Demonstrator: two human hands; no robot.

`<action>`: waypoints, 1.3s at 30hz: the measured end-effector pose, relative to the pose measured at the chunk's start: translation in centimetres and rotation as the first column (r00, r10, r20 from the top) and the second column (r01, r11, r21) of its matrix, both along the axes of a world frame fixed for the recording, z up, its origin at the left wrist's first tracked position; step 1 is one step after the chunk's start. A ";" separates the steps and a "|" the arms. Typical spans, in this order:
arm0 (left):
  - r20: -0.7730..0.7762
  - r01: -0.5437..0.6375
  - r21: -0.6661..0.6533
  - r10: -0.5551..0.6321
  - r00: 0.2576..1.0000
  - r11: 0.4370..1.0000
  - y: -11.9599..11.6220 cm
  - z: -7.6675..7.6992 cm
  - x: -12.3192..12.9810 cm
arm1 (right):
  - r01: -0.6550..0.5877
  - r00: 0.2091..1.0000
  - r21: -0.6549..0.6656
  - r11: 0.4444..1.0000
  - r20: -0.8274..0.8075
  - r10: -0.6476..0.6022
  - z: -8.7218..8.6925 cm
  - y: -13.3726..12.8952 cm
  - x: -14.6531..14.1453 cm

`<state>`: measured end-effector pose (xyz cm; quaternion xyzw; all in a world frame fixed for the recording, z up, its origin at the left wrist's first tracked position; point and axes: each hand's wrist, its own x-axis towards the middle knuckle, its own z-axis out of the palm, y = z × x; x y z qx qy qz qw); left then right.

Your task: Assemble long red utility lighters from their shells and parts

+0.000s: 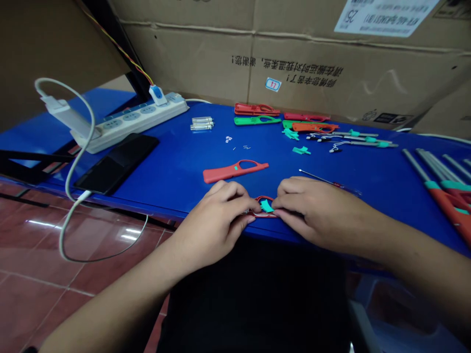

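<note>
Although the left hand [217, 220] and right hand [312, 211] hide most of it, the held part reads as a red plastic loop [265, 214] with a teal insert [267, 206], at the front edge of the blue table [172, 166]. Hands are close together, fingertips pinching the loop from both sides; exact contact points are hidden. Judging by its look: light, stiff moulded plastic, thin around the opening, so it may flex or snap if squeezed across it (smooth too, could slip). Best hold is the thicker body, not the teal piece.

Just beyond the hands lies a red plastic handle shell [235, 171]; a thin steel rod [320, 179] sits near the right hand. Further back: green shell [256, 120], clear tubes [202, 123], teal clips [301, 150], rods with teal fittings [362, 142]. On the left, a white power strip [128, 122] and black phone [117, 162]; cardboard cartons [294, 59] stand behind.
</note>
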<state>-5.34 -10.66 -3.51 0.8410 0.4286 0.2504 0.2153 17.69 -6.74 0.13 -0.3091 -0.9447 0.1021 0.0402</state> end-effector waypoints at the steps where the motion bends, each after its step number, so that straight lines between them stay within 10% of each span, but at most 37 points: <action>1: -0.002 0.003 0.005 -0.003 1.000 1.000 0.0 0.0 0.0 | 0.003 1.000 -0.016 1.000 -0.006 -0.003 0.1 0.1 0.1; 10: 0.042 0.022 0.114 -0.027 0.999 0.993 -0.1 -0.9 -0.4 | 0.123 0.904 0.017 0.992 -0.414 -0.105 -1.4 -1.3 1.9; 39: -0.084 0.072 -0.015 -0.073 0.994 0.997 0.1 0.0 -0.1 | -0.002 0.939 -0.066 0.998 -0.342 -0.021 -1.2 0.8 0.4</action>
